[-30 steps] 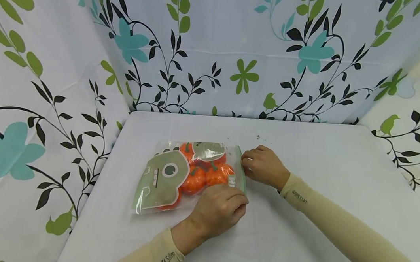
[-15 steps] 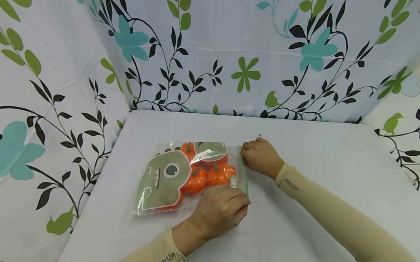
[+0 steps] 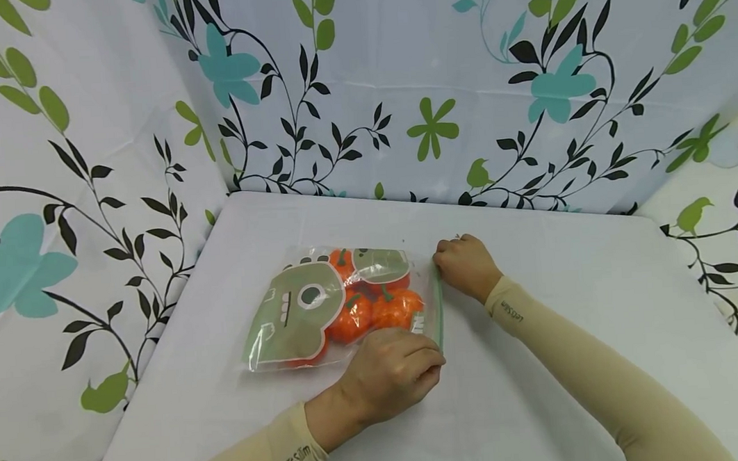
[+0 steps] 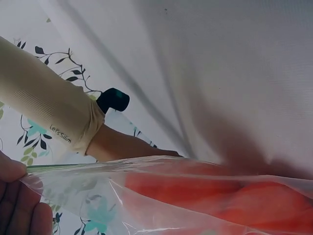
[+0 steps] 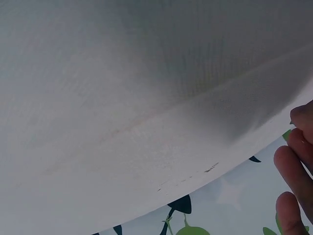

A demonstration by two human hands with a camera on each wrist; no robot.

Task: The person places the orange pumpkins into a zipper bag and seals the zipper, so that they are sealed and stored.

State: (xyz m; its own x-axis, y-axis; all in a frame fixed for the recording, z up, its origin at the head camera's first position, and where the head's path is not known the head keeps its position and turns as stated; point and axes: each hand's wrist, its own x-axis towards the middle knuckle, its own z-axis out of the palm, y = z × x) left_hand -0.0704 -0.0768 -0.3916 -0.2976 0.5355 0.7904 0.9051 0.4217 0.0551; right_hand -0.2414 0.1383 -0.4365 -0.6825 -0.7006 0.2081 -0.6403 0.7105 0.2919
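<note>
A clear zip bag [image 3: 344, 353] with a printed green monster face lies on the white table, its green-edged opening to the right. Inside it sit several orange toy pumpkins [image 3: 397, 308]. My left hand [image 3: 392, 375] pinches the near corner of the opening. In the left wrist view, the thumb and fingers of the left hand [image 4: 19, 196] grip the green-edged end of the bag [image 4: 146, 215]. At the far corner of the opening, my right hand [image 3: 468, 267] pinches the edge with curled fingers. Only fingers of the right hand [image 5: 298, 161] show in the right wrist view.
A white cloth covers the table [image 3: 567, 304]. Behind it and on both sides hang curtains [image 3: 351, 120] with leaf and flower prints. Small dark marks [image 5: 211, 168] show on the tabletop near its far edge.
My right hand has moved away from me along the opening to its far corner. The bag has slid slightly to the right, and the left hand has shifted slightly with it.
</note>
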